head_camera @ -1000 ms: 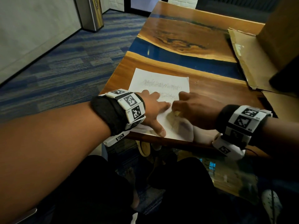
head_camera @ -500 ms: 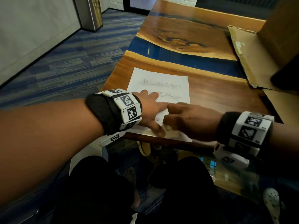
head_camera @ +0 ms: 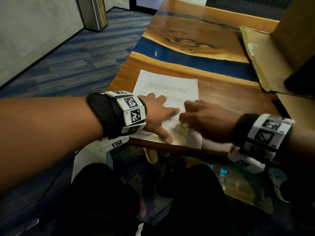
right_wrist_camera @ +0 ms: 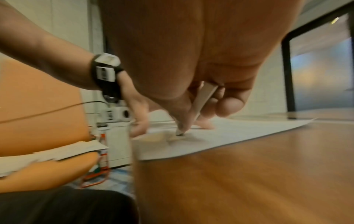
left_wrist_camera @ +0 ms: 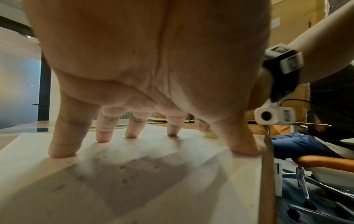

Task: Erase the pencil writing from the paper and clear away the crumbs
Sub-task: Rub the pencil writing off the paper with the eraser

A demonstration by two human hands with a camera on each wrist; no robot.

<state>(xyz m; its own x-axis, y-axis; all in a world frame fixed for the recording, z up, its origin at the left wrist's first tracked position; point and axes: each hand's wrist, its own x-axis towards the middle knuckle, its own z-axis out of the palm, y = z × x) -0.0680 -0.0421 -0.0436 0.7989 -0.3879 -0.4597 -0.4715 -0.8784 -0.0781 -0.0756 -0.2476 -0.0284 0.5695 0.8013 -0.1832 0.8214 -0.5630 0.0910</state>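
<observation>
A white paper with rows of grey pencil scribble lies at the near edge of the wooden table. My left hand presses it flat, its straight fingers spread on the sheet. My right hand pinches a flat white eraser, whose dark tip touches the paper near the left thumb. In the head view the eraser is a pale blur. Small dark specks lie on the sheet under my left palm.
Flattened cardboard and a box cover the table's right side. The paper's near edge sits at the table's front edge, with my legs below. An orange chair stands to the left, and a metal bin on the carpet beyond.
My right hand slid the eraser towards the left thumb, then back a little to the right, rubbing the paper's near part. The left hand stayed pressed on the sheet.
</observation>
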